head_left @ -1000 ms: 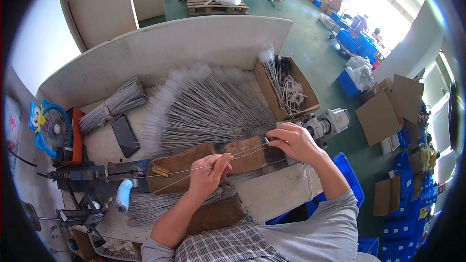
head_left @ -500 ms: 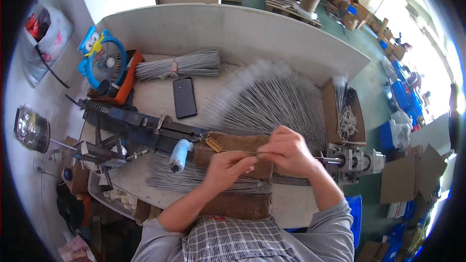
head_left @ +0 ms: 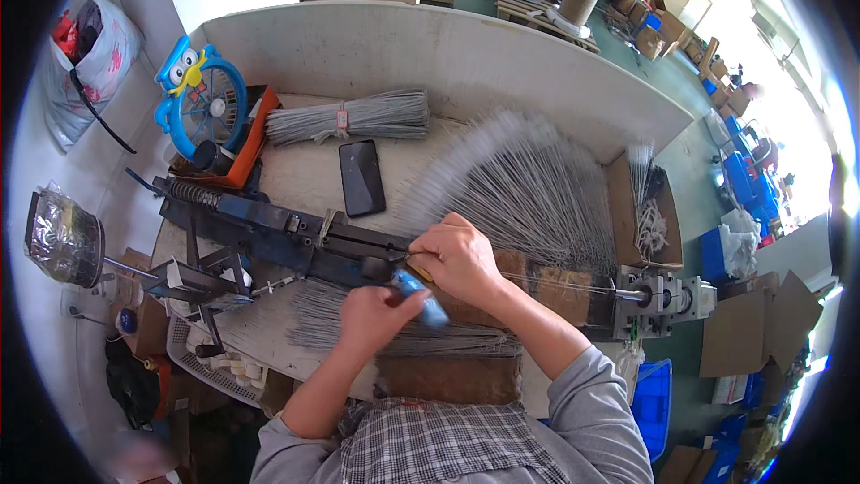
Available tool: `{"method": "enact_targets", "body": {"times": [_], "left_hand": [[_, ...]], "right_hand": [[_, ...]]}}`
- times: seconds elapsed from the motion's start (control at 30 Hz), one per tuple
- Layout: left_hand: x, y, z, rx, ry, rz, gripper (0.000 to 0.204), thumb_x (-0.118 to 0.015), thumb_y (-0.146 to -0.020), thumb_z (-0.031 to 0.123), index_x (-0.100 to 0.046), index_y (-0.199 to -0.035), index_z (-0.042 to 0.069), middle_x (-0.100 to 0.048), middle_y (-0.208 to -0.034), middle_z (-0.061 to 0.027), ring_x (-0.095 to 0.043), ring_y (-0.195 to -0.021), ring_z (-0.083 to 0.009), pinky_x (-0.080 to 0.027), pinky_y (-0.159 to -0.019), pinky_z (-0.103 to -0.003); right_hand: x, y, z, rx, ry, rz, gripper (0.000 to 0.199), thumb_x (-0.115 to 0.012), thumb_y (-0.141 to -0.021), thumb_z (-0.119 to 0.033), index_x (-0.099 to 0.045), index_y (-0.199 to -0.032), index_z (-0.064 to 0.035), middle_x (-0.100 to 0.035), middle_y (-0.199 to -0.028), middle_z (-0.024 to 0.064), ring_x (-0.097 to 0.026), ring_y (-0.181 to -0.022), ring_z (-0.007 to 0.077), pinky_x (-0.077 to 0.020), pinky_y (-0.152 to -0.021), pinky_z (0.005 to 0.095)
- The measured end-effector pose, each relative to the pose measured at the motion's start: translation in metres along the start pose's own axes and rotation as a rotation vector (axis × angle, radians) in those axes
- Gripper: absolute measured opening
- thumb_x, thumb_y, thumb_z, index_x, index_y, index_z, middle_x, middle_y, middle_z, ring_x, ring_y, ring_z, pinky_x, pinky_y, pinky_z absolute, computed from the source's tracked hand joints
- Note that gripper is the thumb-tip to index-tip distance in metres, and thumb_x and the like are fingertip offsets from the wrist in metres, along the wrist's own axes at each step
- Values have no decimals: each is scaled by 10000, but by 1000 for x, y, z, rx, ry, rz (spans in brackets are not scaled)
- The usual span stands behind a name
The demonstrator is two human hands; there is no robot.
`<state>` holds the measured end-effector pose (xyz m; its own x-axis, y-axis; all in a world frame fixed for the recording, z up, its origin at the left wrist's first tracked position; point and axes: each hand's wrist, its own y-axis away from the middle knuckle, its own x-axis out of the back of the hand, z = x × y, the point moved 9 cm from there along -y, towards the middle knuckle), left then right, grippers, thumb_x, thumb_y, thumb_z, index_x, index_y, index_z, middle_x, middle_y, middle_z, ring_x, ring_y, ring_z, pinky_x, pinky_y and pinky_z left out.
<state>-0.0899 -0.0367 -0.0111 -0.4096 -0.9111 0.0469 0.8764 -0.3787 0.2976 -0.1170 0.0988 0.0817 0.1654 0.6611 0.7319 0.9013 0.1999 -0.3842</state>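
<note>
My left hand (head_left: 376, 318) is closed on a blue-wrapped handle (head_left: 425, 298), which tilts to the right at the end of a dark metal slide (head_left: 345, 246). Just beyond it, my right hand (head_left: 459, 258) pinches thin wires (head_left: 564, 285) at the slide's right end; its fingertips are partly hidden. From behind my right wrist, these wires stretch to a metal spindle chuck (head_left: 640, 294). A small yellow piece (head_left: 418, 270) shows under my right fingers. Below my hands lies a brown worn pad (head_left: 448, 379).
Behind my hands spreads a fan of thin grey wires (head_left: 524, 188). A tied wire bundle (head_left: 385, 116), a black phone (head_left: 362, 179) and a blue toy-like fan (head_left: 210, 108) sit farther back. At right is a cardboard box (head_left: 623, 193); a crank (head_left: 210, 350) hangs at left.
Both hands have moved left, to the slide's end. My left hand has let go of the wire and taken the blue handle, which has shifted right and tilted.
</note>
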Motion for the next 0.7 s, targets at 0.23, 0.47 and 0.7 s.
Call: {"method": "enact_targets", "body": {"times": [0.23,0.47,0.7], "left_hand": [[11,-19,-25,54,-559,114,529,-725,-740,547,-705,-771,19,-663,-659,-80,-650,-616,-215,-492,-621,-320],[-30,-16,-35,-67,438,96,146,-655,-845,94,-577,-947,26,-625,-807,-66,-618,-690,-128,-501,-599,-306],[-11,-19,-21,-51,-272,109,209,-729,-749,96,-555,-838,24,-601,-691,-52,-620,-677,-145,-505,-619,-308]], "right_hand": [[19,10,-8,63,13,102,116,-717,-757,-128,-715,-857,-70,-655,-773,46,-594,-802,249,-505,-700,353],[23,76,-6,52,8,-107,178,-691,-787,-82,-675,-963,-58,-651,-846,80,-647,-772,263,-533,-648,354],[-31,61,37,-41,76,13,264,-689,-799,-191,-639,-1027,-68,-615,-876,94,-639,-795,296,-529,-658,392]]}}
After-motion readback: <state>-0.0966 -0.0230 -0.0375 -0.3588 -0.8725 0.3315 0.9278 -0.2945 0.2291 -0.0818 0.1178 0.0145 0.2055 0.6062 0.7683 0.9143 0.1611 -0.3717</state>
